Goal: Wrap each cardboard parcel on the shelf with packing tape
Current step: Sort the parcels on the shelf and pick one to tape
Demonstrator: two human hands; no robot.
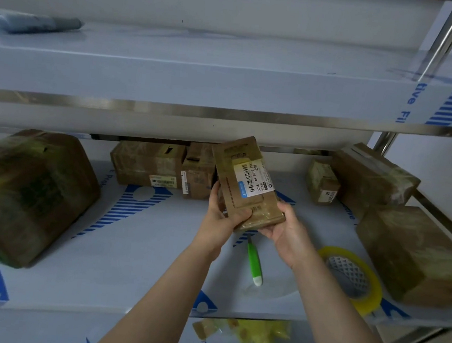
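Note:
Both hands hold a flat cardboard parcel with a white barcode label, raised above the middle shelf. My left hand grips its lower left edge, thumb on the front face. Under its lower right corner, my right hand cups the parcel, fingers curled round the end. A roll of yellowish packing tape lies flat on the shelf to the right of my right forearm. A green-handled cutter lies on the shelf below the parcel.
Taped cardboard parcels stand around: a large one at left, two at the back, a small one and two bigger ones at right. Yellow tape scraps lie on the shelf below. A grey bag rests on the upper shelf.

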